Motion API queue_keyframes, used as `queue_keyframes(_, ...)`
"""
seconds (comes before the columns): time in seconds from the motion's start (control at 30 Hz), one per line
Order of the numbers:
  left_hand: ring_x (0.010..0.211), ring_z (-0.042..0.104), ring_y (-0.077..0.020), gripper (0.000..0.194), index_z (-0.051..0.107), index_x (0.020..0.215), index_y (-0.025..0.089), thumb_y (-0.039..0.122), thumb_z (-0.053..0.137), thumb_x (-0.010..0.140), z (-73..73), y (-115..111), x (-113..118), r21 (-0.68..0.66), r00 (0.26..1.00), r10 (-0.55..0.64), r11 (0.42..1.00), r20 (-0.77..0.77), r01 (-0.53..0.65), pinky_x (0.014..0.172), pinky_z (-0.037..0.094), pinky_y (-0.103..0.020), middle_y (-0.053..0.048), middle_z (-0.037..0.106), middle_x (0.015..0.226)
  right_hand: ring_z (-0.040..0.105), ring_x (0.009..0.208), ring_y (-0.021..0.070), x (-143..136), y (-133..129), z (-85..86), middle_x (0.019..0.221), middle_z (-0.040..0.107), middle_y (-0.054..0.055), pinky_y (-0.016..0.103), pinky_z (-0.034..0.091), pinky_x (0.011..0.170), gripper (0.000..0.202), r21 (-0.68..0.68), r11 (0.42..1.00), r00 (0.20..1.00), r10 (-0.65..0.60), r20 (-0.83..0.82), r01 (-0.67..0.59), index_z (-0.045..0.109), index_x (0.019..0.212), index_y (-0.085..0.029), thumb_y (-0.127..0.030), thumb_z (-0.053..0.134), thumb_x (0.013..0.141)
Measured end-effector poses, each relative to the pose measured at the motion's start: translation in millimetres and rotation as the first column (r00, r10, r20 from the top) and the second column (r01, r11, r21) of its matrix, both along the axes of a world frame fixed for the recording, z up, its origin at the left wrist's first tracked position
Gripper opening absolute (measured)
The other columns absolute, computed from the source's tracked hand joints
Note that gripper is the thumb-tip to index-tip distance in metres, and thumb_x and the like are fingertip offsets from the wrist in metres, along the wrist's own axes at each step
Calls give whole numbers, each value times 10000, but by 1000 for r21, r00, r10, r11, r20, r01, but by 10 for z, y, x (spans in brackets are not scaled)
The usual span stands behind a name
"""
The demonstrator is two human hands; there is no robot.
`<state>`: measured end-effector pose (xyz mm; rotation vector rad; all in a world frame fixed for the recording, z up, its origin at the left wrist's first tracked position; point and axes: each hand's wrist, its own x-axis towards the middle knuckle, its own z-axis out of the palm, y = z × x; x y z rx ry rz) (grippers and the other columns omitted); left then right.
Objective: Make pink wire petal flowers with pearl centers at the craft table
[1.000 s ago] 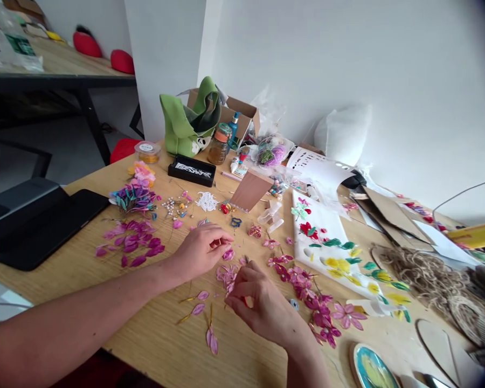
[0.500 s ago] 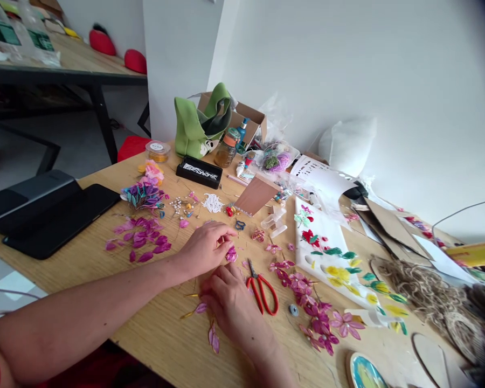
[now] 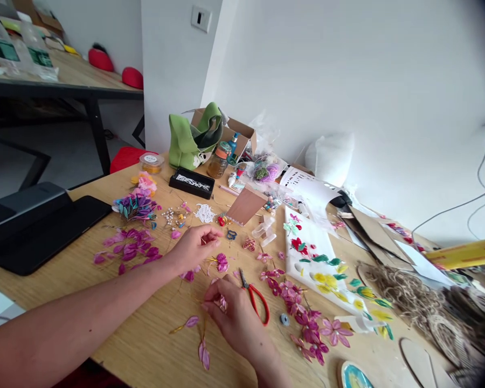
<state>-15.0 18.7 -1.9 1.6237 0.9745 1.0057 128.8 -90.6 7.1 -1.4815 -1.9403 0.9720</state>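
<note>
My left hand (image 3: 198, 248) hovers over the middle of the wooden table, thumb and fingertips pinched together; whatever they hold is too small to make out. Just below it lies a small magenta flower (image 3: 222, 262) on thin wire. My right hand (image 3: 236, 315) is nearer me with its fingers curled and pinched. A bit of pink shows within its curl, but I cannot tell whether it is held. Red-handled scissors (image 3: 257, 302) lie beside that hand, partly covered by it. To its left are a wired pink petal (image 3: 192, 321) and another petal (image 3: 203, 354).
Loose magenta petals (image 3: 131, 245) lie left, near a black tablet case (image 3: 52, 231). On the right are finished pink flowers (image 3: 307, 318), a metal bobbin (image 3: 284, 319), a white sheet with coloured petals (image 3: 307, 264) and twine (image 3: 400, 285). A black tray (image 3: 191, 183) and green bag (image 3: 181, 143) stand behind.
My hands have moved apart, with the left one shifting back and left. The magenta flower that was between them now lies on the table. The whole view has shifted slightly.
</note>
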Motion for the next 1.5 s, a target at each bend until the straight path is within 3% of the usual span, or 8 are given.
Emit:
queue_keyframes(0.1, 723, 644, -156, 163, 672, 902, 134, 236, 569, 827, 101, -81, 2, 75, 997, -60, 995, -46, 63, 637, 499, -251, -44, 706, 803, 501, 633, 123, 73, 42, -65, 704, 582, -18, 239, 375, 579, 51, -115, 985, 962, -153, -226, 129, 598, 793, -185, -209, 639, 812)
queue_keyframes(0.3, 832, 620, -171, 95, 694, 833, 173, 186, 599, 832, 165, -179, -19, 383, 973, -184, 896, -137, 224, 788, 475, -303, -35, 691, 809, 465, 561, 101, 154, 165, -149, 644, 568, -16, 223, 329, 531, 318, -229, 943, 728, -331, -601, 240, 592, 741, -161, -420, 768, 694)
queue_keyframes(0.67, 800, 573, -175, 92, 675, 870, 169, 134, 589, 871, 45, -157, -10, 660, 953, -243, 688, -181, 301, 731, 474, -312, -47, 667, 780, 467, 543, 87, 196, 179, -99, 620, 560, -31, 198, 341, 527, 288, -228, 922, 545, -370, -752, 312, 621, 735, -172, -401, 790, 689)
queue_keyframes(0.87, 787, 548, -167, 147, 666, 887, 166, 107, 532, 900, 71, -186, -24, 750, 951, -213, 586, -223, 307, 728, 462, -314, -48, 634, 780, 558, 612, 141, 197, 154, -70, 666, 613, 4, 247, 419, 578, 296, -121, 917, 667, -363, -651, 380, 605, 781, -179, -466, 672, 791)
queue_keyframes(0.97, 785, 542, -171, 174, 651, 874, 151, 77, 497, 907, 72, -203, -20, 768, 960, -138, 578, -242, 276, 742, 462, -321, -51, 627, 776, 608, 777, 193, 240, 105, -41, 807, 652, 45, 322, 463, 707, 221, 221, 853, 835, -353, -422, 472, 612, 883, -194, -381, 502, 924)
queue_keyframes(1.1, 763, 540, -178, 204, 639, 849, 145, 93, 457, 926, 83, -222, -2, 780, 963, -80, 571, -259, 257, 721, 467, -321, -56, 621, 763, 576, 888, 225, 278, 68, -25, 952, 643, 65, 396, 461, 811, 249, 641, 733, 959, -283, -20, 230, 583, 1090, -216, -168, 618, 849)
queue_keyframes(1.23, 738, 536, -175, 214, 623, 820, 137, 94, 446, 932, 128, -245, 6, 782, 961, -56, 569, -270, 253, 693, 472, -311, -50, 612, 731, 552, 808, 203, 252, 73, -46, 875, 645, 60, 359, 476, 721, 242, 711, 696, 966, -241, 97, 102, 581, 1039, -203, -36, 538, 869)
queue_keyframes(1.5, 792, 571, -181, 195, 620, 874, 136, 65, 444, 920, 152, -277, -3, 804, 959, -57, 532, -279, 266, 715, 499, -309, -56, 636, 785, 566, 769, 201, 222, 77, -66, 866, 663, 66, 354, 486, 679, 285, 750, 655, 975, -212, 69, 90, 568, 1046, -196, 7, 538, 849)
